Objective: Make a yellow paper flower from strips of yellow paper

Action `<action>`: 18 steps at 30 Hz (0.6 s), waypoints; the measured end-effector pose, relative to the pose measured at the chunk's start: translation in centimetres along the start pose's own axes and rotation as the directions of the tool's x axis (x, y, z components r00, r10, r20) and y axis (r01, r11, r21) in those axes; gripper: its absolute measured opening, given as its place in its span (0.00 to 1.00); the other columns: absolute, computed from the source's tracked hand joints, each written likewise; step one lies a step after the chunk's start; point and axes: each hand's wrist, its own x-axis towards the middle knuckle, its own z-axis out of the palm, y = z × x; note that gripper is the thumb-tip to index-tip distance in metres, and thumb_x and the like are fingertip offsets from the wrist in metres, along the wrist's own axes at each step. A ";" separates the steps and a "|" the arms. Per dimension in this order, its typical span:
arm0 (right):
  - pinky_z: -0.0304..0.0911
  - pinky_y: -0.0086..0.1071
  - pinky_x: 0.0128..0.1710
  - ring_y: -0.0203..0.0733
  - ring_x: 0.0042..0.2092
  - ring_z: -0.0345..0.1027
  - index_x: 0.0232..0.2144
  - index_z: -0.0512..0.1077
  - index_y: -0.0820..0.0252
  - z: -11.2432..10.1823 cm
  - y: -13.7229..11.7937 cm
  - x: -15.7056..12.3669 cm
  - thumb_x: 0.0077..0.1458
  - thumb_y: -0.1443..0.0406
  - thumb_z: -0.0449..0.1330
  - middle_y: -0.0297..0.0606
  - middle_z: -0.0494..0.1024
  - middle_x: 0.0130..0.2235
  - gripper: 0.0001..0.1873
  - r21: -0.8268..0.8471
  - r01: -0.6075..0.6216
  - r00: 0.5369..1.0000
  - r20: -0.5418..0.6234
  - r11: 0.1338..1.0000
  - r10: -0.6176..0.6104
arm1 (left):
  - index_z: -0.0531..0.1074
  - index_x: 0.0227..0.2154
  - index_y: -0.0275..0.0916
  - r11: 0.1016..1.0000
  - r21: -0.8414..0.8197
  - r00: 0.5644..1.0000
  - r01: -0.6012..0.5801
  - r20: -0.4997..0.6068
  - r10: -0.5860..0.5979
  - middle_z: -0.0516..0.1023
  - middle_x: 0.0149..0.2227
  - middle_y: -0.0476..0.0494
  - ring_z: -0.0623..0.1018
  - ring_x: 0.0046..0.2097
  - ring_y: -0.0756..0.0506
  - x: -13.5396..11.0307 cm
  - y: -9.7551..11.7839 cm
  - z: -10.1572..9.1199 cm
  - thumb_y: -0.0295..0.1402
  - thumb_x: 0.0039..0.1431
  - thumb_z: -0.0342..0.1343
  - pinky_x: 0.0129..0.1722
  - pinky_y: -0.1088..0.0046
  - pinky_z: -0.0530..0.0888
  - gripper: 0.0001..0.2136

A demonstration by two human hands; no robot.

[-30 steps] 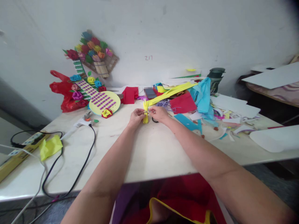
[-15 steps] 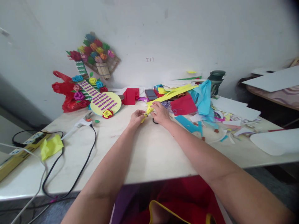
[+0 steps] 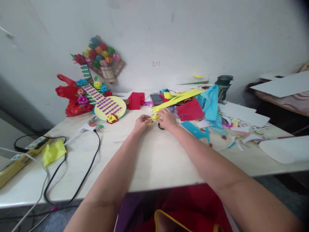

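Observation:
Between my hands, just above the table, is a small gathered yellow crepe paper flower point(image 3: 155, 118). My left hand point(image 3: 142, 123) pinches its narrow end, and my right hand point(image 3: 167, 119) has its fingers closed on the petal side. Beneath my right hand a black scissors handle point(image 3: 161, 126) shows; its blades are hidden. A long yellow paper strip point(image 3: 178, 99) lies just beyond my fingers. To the right of it are a red paper sheet point(image 3: 190, 110) and crumpled light-blue paper point(image 3: 210, 102).
At the left stand a pale yellow paper guitar point(image 3: 110, 108) with paper flowers and a red plastic bag point(image 3: 72, 100). Black cable point(image 3: 93, 158) and a glue gun point(image 3: 87, 125) lie nearby. Paper scraps point(image 3: 238, 129) and a dark green bottle point(image 3: 224, 86) are at the right.
My right hand has moved slightly down towards the table, and the yellow piece between my hands looks more bunched and lower. The long yellow strip behind now shows apart from it.

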 end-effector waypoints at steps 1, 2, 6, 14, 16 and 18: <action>0.59 0.37 0.44 0.46 0.48 0.58 0.40 0.71 0.59 0.0 0.0 0.0 0.49 0.68 0.55 0.42 0.71 0.44 0.13 -0.007 0.001 1.000 -0.002 1.000 -0.001 | 0.67 0.33 0.35 1.000 0.000 1.000 -0.010 0.007 0.010 0.77 0.26 0.45 0.67 0.24 0.53 0.0 -0.1 0.0 0.34 0.43 0.55 0.24 0.77 0.61 0.12; 0.59 0.37 0.44 0.46 0.48 0.58 0.40 0.71 0.60 0.0 0.0 0.0 0.50 0.68 0.55 0.42 0.71 0.44 0.13 -0.013 0.001 1.000 -0.002 1.000 -0.001 | 0.67 0.33 0.35 1.000 -0.001 1.000 -0.020 0.010 0.020 0.77 0.26 0.45 0.66 0.23 0.53 0.0 -0.1 0.0 0.34 0.44 0.55 0.24 0.78 0.61 0.12; 0.59 0.37 0.43 0.46 0.47 0.58 0.40 0.71 0.60 0.1 0.0 0.1 0.49 0.68 0.56 0.42 0.71 0.43 0.13 -0.030 -0.018 1.000 0.004 0.999 0.018 | 0.66 0.34 0.35 0.999 -0.008 0.999 -0.039 0.007 0.039 0.76 0.27 0.45 0.65 0.22 0.54 0.0 -0.1 0.1 0.35 0.44 0.56 0.23 0.78 0.61 0.13; 0.60 0.36 0.39 0.46 0.47 0.58 0.39 0.71 0.58 0.3 0.1 0.1 0.49 0.66 0.58 0.42 0.68 0.45 0.13 -0.035 -0.071 0.997 -0.017 0.997 0.070 | 0.65 0.35 0.36 1.000 -0.018 1.000 0.013 -0.008 -0.013 0.76 0.30 0.43 0.72 0.26 0.51 -0.1 0.1 -0.1 0.35 0.45 0.56 0.20 0.80 0.63 0.13; 0.60 0.36 0.38 0.46 0.47 0.59 0.39 0.71 0.58 0.3 0.1 0.1 0.49 0.65 0.58 0.42 0.68 0.45 0.12 -0.034 -0.073 0.997 -0.016 0.997 0.073 | 0.65 0.35 0.36 0.999 -0.026 1.000 0.021 -0.016 -0.022 0.76 0.30 0.43 0.73 0.25 0.51 -0.3 0.2 -0.1 0.35 0.46 0.55 0.20 0.80 0.64 0.13; 0.60 0.36 0.37 0.46 0.47 0.59 0.38 0.71 0.58 0.2 0.0 0.1 0.49 0.65 0.58 0.42 0.68 0.44 0.11 -0.036 -0.066 0.998 -0.012 0.997 0.066 | 0.64 0.35 0.36 0.999 -0.034 0.999 0.023 -0.025 -0.024 0.75 0.30 0.44 0.73 0.25 0.51 -0.4 0.4 -0.1 0.34 0.46 0.55 0.19 0.80 0.65 0.12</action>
